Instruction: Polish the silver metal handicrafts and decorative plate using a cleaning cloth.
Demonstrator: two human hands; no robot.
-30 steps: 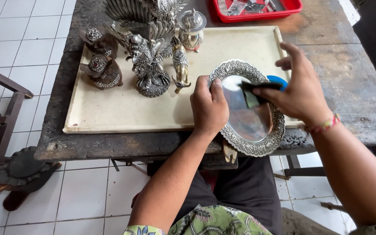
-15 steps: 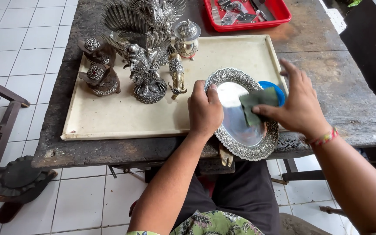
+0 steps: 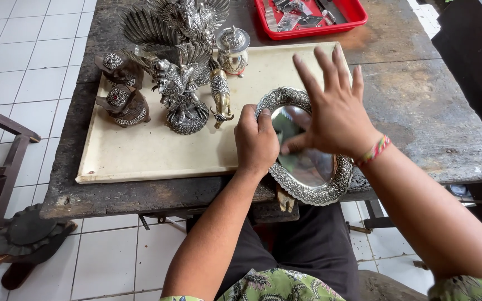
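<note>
An oval mirror [image 3: 309, 166] with an embossed silver frame lies at the near edge of a dark worn table [image 3: 419, 111], partly on a cream board [image 3: 140, 150]. My left hand [image 3: 256, 142] grips the frame's left rim. My right hand [image 3: 336, 111] rests flat over the glass. Its fingers are spread and its thumb touches the mirror. No cloth shows under it.
On the board stand a large silver winged bird figure [image 3: 182, 83], a small elephant-like figurine [image 3: 220, 95], a lidded silver pot [image 3: 233, 47] and two small dark ornaments [image 3: 121, 103]. A red tray [image 3: 308, 17] with metal pieces sits at the back. A wooden frame [image 3: 1, 145] stands on the tiled floor at left.
My right hand held a dark cloth against the mirror before. Now it lies flat on the glass with fingers spread, and the cloth and the blue object behind it are out of sight.
</note>
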